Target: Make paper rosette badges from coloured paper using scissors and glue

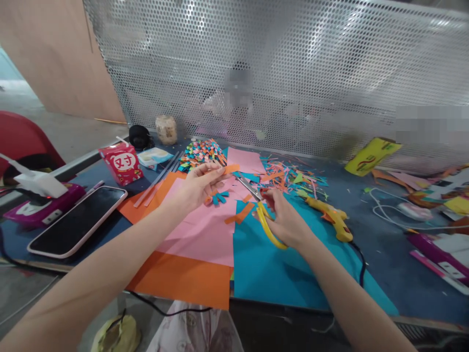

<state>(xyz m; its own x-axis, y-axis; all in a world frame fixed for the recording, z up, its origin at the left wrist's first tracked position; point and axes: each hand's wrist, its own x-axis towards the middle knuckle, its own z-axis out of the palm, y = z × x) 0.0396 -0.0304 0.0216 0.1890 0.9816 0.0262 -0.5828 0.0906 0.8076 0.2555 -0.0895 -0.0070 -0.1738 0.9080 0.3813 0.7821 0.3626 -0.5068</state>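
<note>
Before a perforated metal screen, a blue tabletop.

Phone left — glue gun right, seemingly on sheet.

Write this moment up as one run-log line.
left hand: holding orange paper strip | right hand: holding yellow-handled scissors | below: pink sheet, blue sheet | around: glue gun, phone, red carton

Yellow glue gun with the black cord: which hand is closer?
The right hand, left of the glue gun. The left hand, holding an orange paper strip, is farther left.
</note>
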